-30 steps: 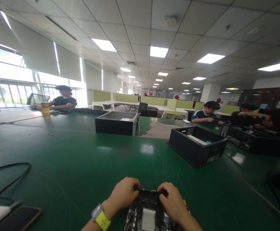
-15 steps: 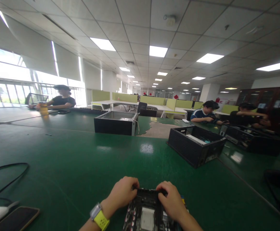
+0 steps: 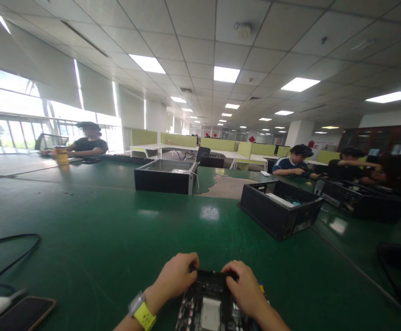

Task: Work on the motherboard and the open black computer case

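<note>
At the bottom middle of the head view lies a dark computer motherboard [image 3: 195, 303], its lower part cut off by the frame edge. A pale square processor [image 3: 210, 314] shows at its centre. My left hand [image 3: 176, 275] is closed with thumb and fingers on the board's far left corner; a watch with a yellow band [image 3: 144, 314] is on that wrist. Closed at the far right corner is my right hand [image 3: 244, 285], its fingertips curled over the edge. Yellow and blue parts [image 3: 261, 287] peek out beside it.
Open computer cases stand across the green table [image 3: 117, 239]: one [image 3: 162, 179] at centre, another [image 3: 272, 214] to the right, a third [image 3: 369, 204] near two people. At left lie a phone [image 3: 24, 315] and a black cable [image 3: 24, 236]. Another person [image 3: 89, 143] sits far left by an amber cup [image 3: 61, 155].
Almost nothing differs. My right hand's fingers have shifted very slightly left along the board's far edge; my left hand keeps its place.
</note>
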`<control>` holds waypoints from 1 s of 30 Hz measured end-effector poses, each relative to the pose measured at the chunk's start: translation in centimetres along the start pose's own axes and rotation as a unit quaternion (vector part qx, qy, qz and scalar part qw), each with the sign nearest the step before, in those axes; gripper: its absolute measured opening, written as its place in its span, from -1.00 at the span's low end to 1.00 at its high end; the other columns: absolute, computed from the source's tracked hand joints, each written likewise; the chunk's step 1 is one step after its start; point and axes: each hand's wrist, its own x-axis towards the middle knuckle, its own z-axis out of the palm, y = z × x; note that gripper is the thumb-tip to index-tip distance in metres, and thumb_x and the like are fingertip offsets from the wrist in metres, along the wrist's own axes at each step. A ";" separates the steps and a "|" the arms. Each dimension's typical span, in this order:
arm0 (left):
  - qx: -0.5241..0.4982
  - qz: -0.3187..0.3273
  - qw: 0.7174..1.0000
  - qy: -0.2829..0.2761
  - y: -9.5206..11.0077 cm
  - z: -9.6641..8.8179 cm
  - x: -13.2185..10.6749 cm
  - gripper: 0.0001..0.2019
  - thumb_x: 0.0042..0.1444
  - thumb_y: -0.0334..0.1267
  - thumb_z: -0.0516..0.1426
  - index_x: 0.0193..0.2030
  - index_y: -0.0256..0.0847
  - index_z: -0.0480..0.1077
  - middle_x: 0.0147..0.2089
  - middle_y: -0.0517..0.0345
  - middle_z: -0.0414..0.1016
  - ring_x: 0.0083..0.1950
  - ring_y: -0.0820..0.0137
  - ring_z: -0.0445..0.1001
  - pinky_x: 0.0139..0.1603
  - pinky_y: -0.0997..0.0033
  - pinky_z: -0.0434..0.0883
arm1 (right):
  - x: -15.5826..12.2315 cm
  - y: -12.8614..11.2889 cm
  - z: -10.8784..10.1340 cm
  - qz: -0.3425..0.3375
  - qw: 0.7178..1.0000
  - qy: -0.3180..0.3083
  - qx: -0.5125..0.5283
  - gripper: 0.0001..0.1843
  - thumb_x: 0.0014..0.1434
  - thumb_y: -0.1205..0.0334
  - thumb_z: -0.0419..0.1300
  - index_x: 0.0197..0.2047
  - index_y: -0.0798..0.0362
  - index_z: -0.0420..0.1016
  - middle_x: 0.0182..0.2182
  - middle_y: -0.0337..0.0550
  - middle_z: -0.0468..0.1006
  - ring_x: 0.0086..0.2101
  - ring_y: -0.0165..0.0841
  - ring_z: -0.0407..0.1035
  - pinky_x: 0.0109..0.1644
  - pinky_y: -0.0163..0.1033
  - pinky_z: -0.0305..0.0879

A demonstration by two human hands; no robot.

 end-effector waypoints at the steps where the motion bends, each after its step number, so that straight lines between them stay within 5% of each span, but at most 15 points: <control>1: -0.003 0.003 1.000 0.003 0.0 0.0 0.0 -0.84 -0.05 -0.34 0.02 -0.34 -0.10 0.39 -0.31 0.22 0.52 -0.27 0.38 0.41 -0.30 0.45 0.20 | 0.0 0.0 0.0 -0.003 1.000 0.001 0.002 -0.74 -0.03 0.35 0.02 -0.33 -0.02 0.51 -0.32 -0.25 0.55 -0.21 -0.33 0.35 -0.07 -0.25 0.12; 30: 0.020 -0.002 1.000 -0.014 0.1 -0.3 -0.2 -0.76 -0.10 -0.35 0.02 -0.32 -0.07 0.46 -0.26 0.16 0.56 -0.18 0.28 0.46 -0.23 0.37 0.29 | -0.1 0.2 0.2 -0.006 1.000 0.000 0.010 -0.75 -0.03 0.35 0.02 -0.35 -0.02 0.50 -0.34 -0.24 0.54 -0.23 -0.32 0.35 -0.11 -0.25 0.13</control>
